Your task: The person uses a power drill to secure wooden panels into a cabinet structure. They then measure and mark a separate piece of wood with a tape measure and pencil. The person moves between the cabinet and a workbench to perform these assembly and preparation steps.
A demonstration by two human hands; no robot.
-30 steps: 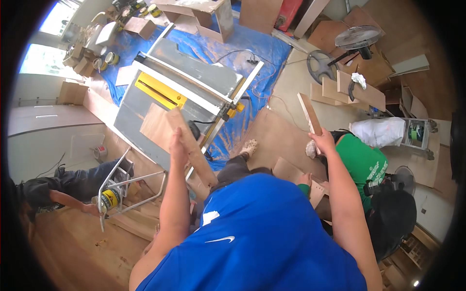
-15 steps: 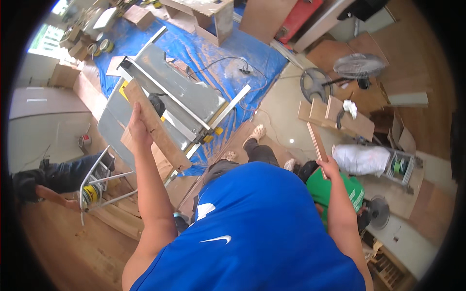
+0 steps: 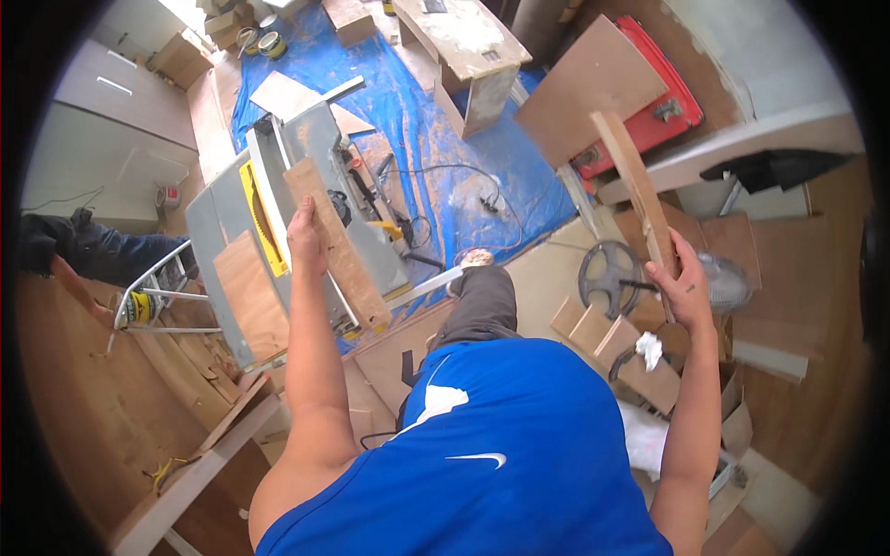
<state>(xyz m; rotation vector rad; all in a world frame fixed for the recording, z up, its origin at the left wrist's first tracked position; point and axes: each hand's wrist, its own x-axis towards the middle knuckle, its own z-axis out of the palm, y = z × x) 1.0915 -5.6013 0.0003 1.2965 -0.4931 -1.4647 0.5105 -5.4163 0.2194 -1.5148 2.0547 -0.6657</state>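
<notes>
The right hand [image 3: 684,281] had swung its narrow wooden strip [image 3: 633,181] outward, toward the red case [image 3: 682,119] at far right, and the green-shirted co-worker had left view. That hand was closed around the strip's near end; the left hand [image 3: 307,243] firmly gripped a long board [image 3: 341,252] above the grey table saw [image 3: 221,208].
</notes>
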